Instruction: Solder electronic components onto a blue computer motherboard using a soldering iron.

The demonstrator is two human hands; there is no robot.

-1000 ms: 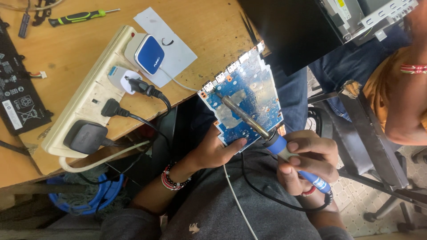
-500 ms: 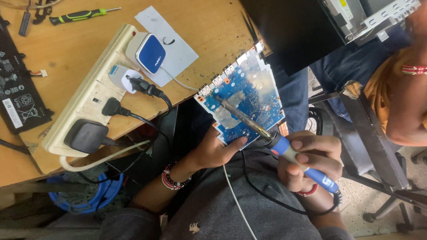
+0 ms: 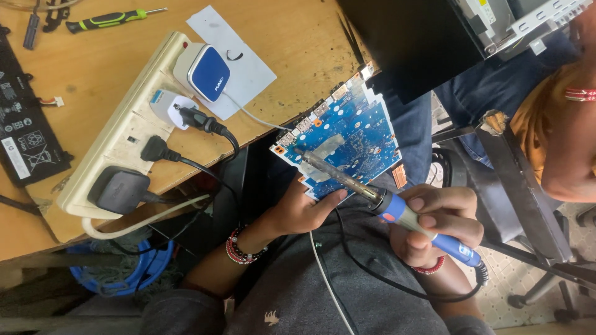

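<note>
My left hand point(image 3: 302, 211) grips the lower edge of a blue circuit board point(image 3: 360, 133) that I hold tilted over my lap, just off the wooden table's edge. My right hand point(image 3: 437, 223) is closed around the blue handle of a soldering iron point(image 3: 385, 201). The iron's metal barrel lies across the board, with its tip near the board's left side. A black cord runs from the handle down over my grey shirt. Beaded bracelets circle both wrists.
A cream power strip point(image 3: 118, 133) with several plugs and a blue-and-white charger point(image 3: 203, 71) lies on the wooden table point(image 3: 298, 49). A green-handled screwdriver point(image 3: 112, 20) and a black battery pack point(image 3: 22, 133) are at the far left. Another person point(image 3: 552, 118) sits at the right beside a black chair point(image 3: 515, 180).
The soldering iron's tip has slid a little to the left across the board. My right hand has shifted slightly down and right. The board stays in my left hand.
</note>
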